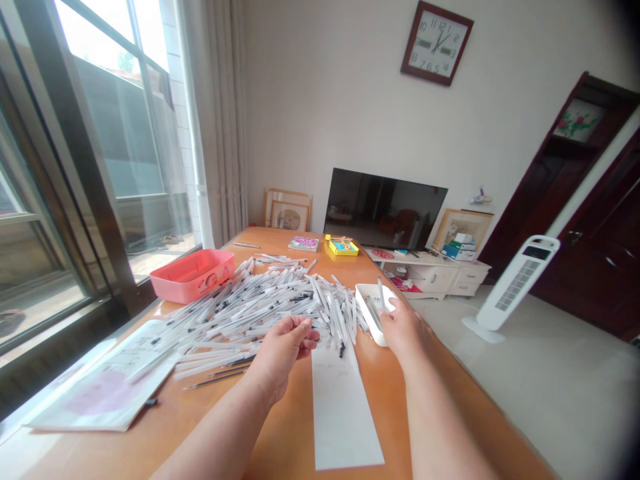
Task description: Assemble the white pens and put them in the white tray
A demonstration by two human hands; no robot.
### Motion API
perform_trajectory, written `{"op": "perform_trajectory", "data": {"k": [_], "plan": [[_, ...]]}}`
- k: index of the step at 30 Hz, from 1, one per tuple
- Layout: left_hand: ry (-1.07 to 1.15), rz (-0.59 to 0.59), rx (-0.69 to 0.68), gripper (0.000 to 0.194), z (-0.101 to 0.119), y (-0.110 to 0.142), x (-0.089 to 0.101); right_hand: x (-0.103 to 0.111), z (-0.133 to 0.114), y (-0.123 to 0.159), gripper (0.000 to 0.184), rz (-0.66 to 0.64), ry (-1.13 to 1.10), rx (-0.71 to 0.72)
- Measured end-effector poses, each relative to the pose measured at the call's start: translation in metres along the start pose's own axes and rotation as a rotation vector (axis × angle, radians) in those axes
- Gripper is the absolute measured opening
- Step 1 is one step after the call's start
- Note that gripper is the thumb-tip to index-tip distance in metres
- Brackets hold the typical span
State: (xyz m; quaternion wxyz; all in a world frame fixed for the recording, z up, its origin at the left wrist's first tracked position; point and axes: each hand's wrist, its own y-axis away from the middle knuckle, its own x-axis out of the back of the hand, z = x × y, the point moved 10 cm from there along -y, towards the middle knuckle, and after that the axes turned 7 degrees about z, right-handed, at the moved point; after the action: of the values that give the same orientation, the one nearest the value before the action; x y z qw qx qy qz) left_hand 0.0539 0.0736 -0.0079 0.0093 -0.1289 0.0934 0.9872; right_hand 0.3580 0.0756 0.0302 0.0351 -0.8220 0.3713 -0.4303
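We pinch a pen [381, 293] at the white tray [362, 297] with our right hand [404, 328]; our left hand [284, 352] curls closed near many pens [265, 297].

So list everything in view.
Table: one, orange-brown, centre.
Pens: countless, clear and black, mid-table.
Open box: one, pink, left of pens.
Tray: one, white, right of pens.
Refills: several, dark, left foreground.
Paper: one, white, near side.
Booklet: one, white-purple, left.
Book: one, pink-grey, far end.
Yellow box: one, yellow, beside book.
Clock: one, dark-red frame, wall.
Television: one, black, behind table.
Cabinet: one, white, below television.
Cartons: several, white-green, on cabinet.
Fan: one, white, floor, right.
Pictures: several, tan-framed, by wall.
Curtain: one, grey, left.
Windows: several, dark-framed, left.
Doors: unclear count, dark red, right.
Left hand: one, bare, before pens.
Right hand: one, bare, holding pen at tray.
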Motion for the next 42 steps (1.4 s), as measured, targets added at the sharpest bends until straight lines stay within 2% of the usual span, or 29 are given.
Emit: {"op": "perform_trajectory", "data": {"k": [2,11,17,23,26,32,35,38,42], "plan": [[-0.001,-0.004,-0.005,0.035,0.000,-0.001,0.001,0.001,0.003,-0.001,0.032,0.016,0.228,-0.019],[0.013,0.030,-0.015,0.034,0.005,-0.005,0.008,-0.012,0.012,0.002,0.024,-0.065,0.347,-0.044],[0.019,0.054,-0.024,0.033,0.009,-0.006,0.012,-0.017,0.013,0.001,0.032,-0.090,0.371,-0.053],[0.031,0.063,-0.037,0.032,0.011,-0.006,0.014,-0.013,0.015,-0.001,0.043,-0.042,0.372,-0.048],[0.031,0.073,-0.039,0.033,0.011,-0.007,0.016,-0.007,0.019,-0.006,0.044,0.010,0.321,-0.060],[0.045,0.090,-0.046,0.034,0.011,-0.010,0.021,0.009,0.037,-0.013,0.042,0.109,0.193,-0.171],[0.053,0.092,-0.049,0.035,0.012,-0.010,0.021,0.014,0.041,-0.014,0.044,0.174,0.044,-0.159],[0.061,0.089,-0.051,0.036,0.013,-0.009,0.021,0.025,0.043,-0.014,0.047,0.303,-0.160,-0.131],[0.060,0.085,-0.053,0.035,0.014,-0.009,0.020,0.041,0.037,-0.020,0.043,0.424,-0.332,-0.092]]}}
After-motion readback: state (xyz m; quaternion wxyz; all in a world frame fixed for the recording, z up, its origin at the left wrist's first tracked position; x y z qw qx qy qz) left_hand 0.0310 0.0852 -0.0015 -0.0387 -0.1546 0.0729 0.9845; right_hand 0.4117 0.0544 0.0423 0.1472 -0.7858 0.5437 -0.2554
